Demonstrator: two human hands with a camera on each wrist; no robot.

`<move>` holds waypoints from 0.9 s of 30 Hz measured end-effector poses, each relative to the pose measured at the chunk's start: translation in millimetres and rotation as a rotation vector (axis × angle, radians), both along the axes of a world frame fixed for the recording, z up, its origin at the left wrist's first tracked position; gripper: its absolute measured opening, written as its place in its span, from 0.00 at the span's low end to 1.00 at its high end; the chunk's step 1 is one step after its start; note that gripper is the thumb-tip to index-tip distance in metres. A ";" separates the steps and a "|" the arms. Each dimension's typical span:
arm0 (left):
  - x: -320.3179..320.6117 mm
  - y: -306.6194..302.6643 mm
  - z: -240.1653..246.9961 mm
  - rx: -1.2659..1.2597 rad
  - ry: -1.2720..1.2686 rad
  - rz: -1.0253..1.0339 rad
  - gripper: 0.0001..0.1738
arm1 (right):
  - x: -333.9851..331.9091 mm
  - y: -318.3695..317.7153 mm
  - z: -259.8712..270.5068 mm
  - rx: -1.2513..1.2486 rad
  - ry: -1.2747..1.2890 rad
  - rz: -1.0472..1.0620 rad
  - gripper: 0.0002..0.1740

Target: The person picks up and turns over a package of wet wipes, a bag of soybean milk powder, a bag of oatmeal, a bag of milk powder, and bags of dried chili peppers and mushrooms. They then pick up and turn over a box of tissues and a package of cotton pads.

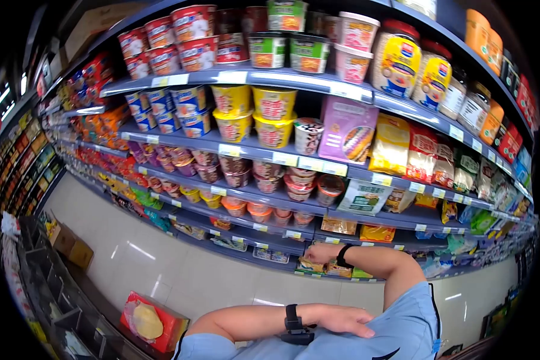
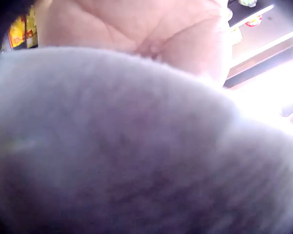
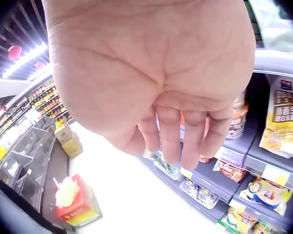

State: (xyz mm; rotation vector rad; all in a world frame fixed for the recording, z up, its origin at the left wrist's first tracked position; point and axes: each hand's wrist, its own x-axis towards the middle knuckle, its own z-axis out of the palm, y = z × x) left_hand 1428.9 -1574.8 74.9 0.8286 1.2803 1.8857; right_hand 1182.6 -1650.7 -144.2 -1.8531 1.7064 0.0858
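In the head view my left hand [image 1: 342, 320] lies across the front of the light blue shirt [image 1: 411, 315], its fingers relaxed. Shirt cloth [image 2: 136, 141] fills most of the left wrist view, below the palm; the fingers are hidden there. My right hand [image 1: 321, 252] reaches out in front of the lower shelves, over packaged food [image 1: 311, 264] at the bottom. Seen from the right wrist, this hand's fingers [image 3: 171, 141] hang loosely bent with nothing in them. Beyond them are a patterned snack bag [image 3: 268, 192] and a yellow-and-white bag [image 3: 285, 117] on shelves.
Curved shelves hold cup noodles [image 1: 274, 114], a purple package [image 1: 347, 131] and oat jars [image 1: 396, 60]. A red box [image 1: 173, 327] with a pale yellow item on top stands on the tiled floor [image 1: 120, 240]. Grey bins [image 3: 27, 153] line the left side, near cardboard boxes [image 1: 73, 246].
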 end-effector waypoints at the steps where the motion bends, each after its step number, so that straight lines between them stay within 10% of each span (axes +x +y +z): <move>1: 8.0 -8.3 2.0 -0.017 0.028 0.045 0.34 | 11.9 -13.4 3.5 -0.056 -0.007 0.059 0.18; 12: 61.6 -66.4 -8.4 0.253 -0.020 0.343 0.36 | 106.7 -127.0 22.5 0.115 -0.043 0.325 0.17; 27: 22.4 -173.9 -29.2 0.413 -0.112 0.529 0.36 | 133.5 -246.3 -89.2 0.104 -0.289 0.499 0.17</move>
